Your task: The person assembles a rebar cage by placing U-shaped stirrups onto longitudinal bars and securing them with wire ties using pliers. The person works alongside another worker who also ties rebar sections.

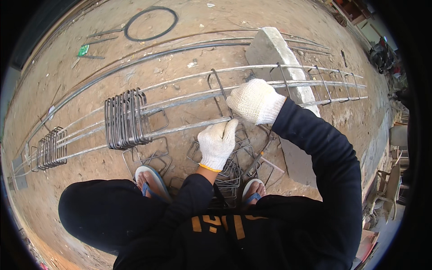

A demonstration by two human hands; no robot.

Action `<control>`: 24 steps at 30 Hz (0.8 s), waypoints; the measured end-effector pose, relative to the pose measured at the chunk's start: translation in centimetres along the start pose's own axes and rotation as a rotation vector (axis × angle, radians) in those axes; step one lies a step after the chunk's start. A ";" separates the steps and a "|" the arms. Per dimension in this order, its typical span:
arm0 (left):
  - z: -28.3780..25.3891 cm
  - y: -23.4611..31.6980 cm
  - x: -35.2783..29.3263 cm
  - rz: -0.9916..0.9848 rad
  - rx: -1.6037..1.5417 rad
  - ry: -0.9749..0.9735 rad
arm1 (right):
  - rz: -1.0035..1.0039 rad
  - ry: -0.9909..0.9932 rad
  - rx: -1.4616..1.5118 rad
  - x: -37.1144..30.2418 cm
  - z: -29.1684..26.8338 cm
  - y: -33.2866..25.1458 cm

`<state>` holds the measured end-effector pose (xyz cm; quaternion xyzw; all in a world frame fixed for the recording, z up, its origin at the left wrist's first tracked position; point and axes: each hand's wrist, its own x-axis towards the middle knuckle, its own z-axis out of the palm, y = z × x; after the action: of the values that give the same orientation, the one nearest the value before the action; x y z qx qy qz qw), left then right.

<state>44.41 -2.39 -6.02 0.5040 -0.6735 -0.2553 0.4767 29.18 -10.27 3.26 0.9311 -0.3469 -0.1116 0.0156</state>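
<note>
long steel bars [189, 126] are laid across a concrete block [268, 45]. beside a wire stirrup [219, 83] near mid-length, the bars are touched by the gloved left hand [217, 143]; the gloved right hand [255, 101] is curled just beyond. two stirrup bundles [123, 119] are hung toward the bars' left end.

Upper left of frame: one dark coil [126, 30], lying flat; green scrap [83, 50] below and left. Upper right: black bundle [381, 56]. Right edge: wooden pieces [392, 186].
</note>
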 end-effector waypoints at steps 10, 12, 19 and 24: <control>0.1 -0.4 -0.2 0.076 0.067 -0.005 | 0.165 0.214 0.179 -3.2 0.1 -3.0; 0.1 -0.4 -0.2 0.026 0.045 -0.006 | 0.223 0.232 0.213 -3.7 0.3 -3.8; -0.7 -1.1 -0.2 0.058 0.057 -0.098 | 0.190 0.141 0.061 -4.9 2.2 -6.3; -0.9 -0.9 -0.1 0.017 0.118 -0.178 | 0.310 0.157 0.134 -4.8 3.7 -7.6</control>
<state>45.58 -2.51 -6.44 0.5008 -0.7313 -0.2546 0.3867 29.71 -1.17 -0.24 0.8714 -0.4904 -0.0117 -0.0023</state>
